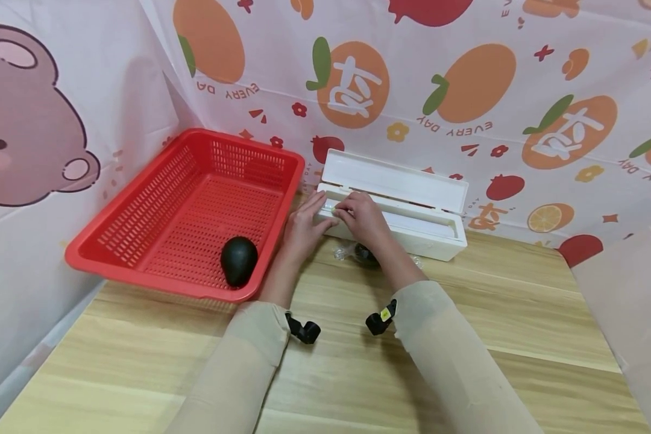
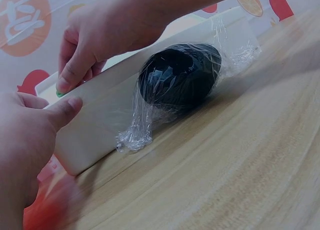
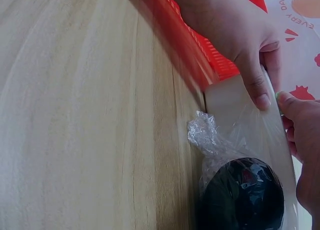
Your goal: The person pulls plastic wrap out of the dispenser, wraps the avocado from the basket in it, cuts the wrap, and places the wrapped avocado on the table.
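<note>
A white cling film box (image 1: 434, 246) stands at the back of the table with its lid (image 1: 396, 178) raised. My left hand (image 1: 304, 228) grips the box's left end, thumb (image 2: 67, 109) against the front wall and fingers over the top. Close beside it, my right hand (image 1: 366, 220) pinches a small green piece (image 2: 59, 94) at the box's upper edge; most of that piece is hidden by the fingertips. Against the box's front lies a dark avocado (image 2: 180, 74) wrapped in clear film, its film ends bunched up. My right forearm partly covers it in the head view.
A red perforated basket (image 1: 195, 217) stands to the left, close to my left forearm. One unwrapped dark avocado (image 1: 239, 261) lies in its near right corner. A fruit-printed cloth (image 1: 412, 72) hangs behind the wooden table (image 1: 521, 313).
</note>
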`<action>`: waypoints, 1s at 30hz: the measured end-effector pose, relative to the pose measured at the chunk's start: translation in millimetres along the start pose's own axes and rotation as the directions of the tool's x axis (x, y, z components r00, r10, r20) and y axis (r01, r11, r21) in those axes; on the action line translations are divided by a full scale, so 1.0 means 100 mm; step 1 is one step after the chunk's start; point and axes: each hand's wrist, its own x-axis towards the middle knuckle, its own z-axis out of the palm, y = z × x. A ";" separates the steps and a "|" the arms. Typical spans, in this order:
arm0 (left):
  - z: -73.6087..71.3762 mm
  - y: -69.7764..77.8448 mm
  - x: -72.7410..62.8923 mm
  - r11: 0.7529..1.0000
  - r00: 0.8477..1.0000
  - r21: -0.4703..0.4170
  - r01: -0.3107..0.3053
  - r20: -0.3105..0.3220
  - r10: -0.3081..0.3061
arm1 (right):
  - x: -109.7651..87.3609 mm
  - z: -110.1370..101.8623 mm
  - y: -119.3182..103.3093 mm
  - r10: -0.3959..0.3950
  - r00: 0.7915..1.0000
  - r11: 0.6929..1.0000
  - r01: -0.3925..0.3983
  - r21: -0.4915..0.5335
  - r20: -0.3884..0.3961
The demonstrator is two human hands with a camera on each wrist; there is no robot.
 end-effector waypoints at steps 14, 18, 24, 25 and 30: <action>0.01 0.06 0.03 0.999 0.999 0.026 -0.033 0.023 0.032 | -0.07 -0.05 0.10 -0.017 0.998 0.999 0.019 0.040 -0.054; 0.01 0.05 0.02 0.993 0.995 0.061 -0.100 0.034 0.098 | -0.07 -0.05 0.10 -0.027 0.998 0.998 0.031 0.058 -0.060; 0.01 0.04 0.00 0.988 0.991 0.101 -0.119 0.068 0.113 | -0.10 -0.06 0.13 -0.010 0.999 0.999 0.012 0.043 -0.050; 0.01 0.04 0.00 0.988 0.992 0.098 -0.116 0.066 0.110 | -0.11 -0.06 0.14 -0.010 0.999 0.999 0.012 0.037 -0.052; 0.00 0.05 -0.01 0.992 0.994 0.084 -0.090 0.064 0.085 | -0.17 -0.10 0.23 -0.019 0.998 1.000 0.020 0.020 -0.053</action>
